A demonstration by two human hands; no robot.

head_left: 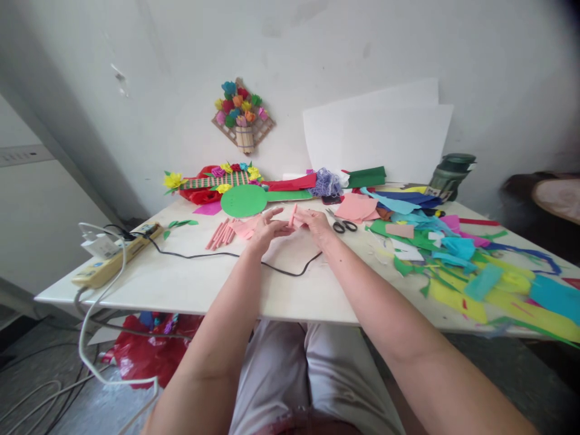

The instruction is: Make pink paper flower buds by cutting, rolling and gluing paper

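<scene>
Over the middle of the white table, my right hand is closed on a small pink paper roll, which stands up between thumb and fingers. My left hand is just left of it, fingers stretched out and apart, the fingertips close to the roll. Several finished-looking pink paper rolls lie in a bunch left of my left hand. Beside them a flat piece of pink paper is partly hidden by that hand. Black-handled scissors lie right of my right hand, near a stack of pink paper.
A green round paper shape and a flower-trimmed craft lie at the back. Coloured paper scraps cover the right side, with a dark bottle behind. A power strip sits left; its black cable crosses the table before my hands.
</scene>
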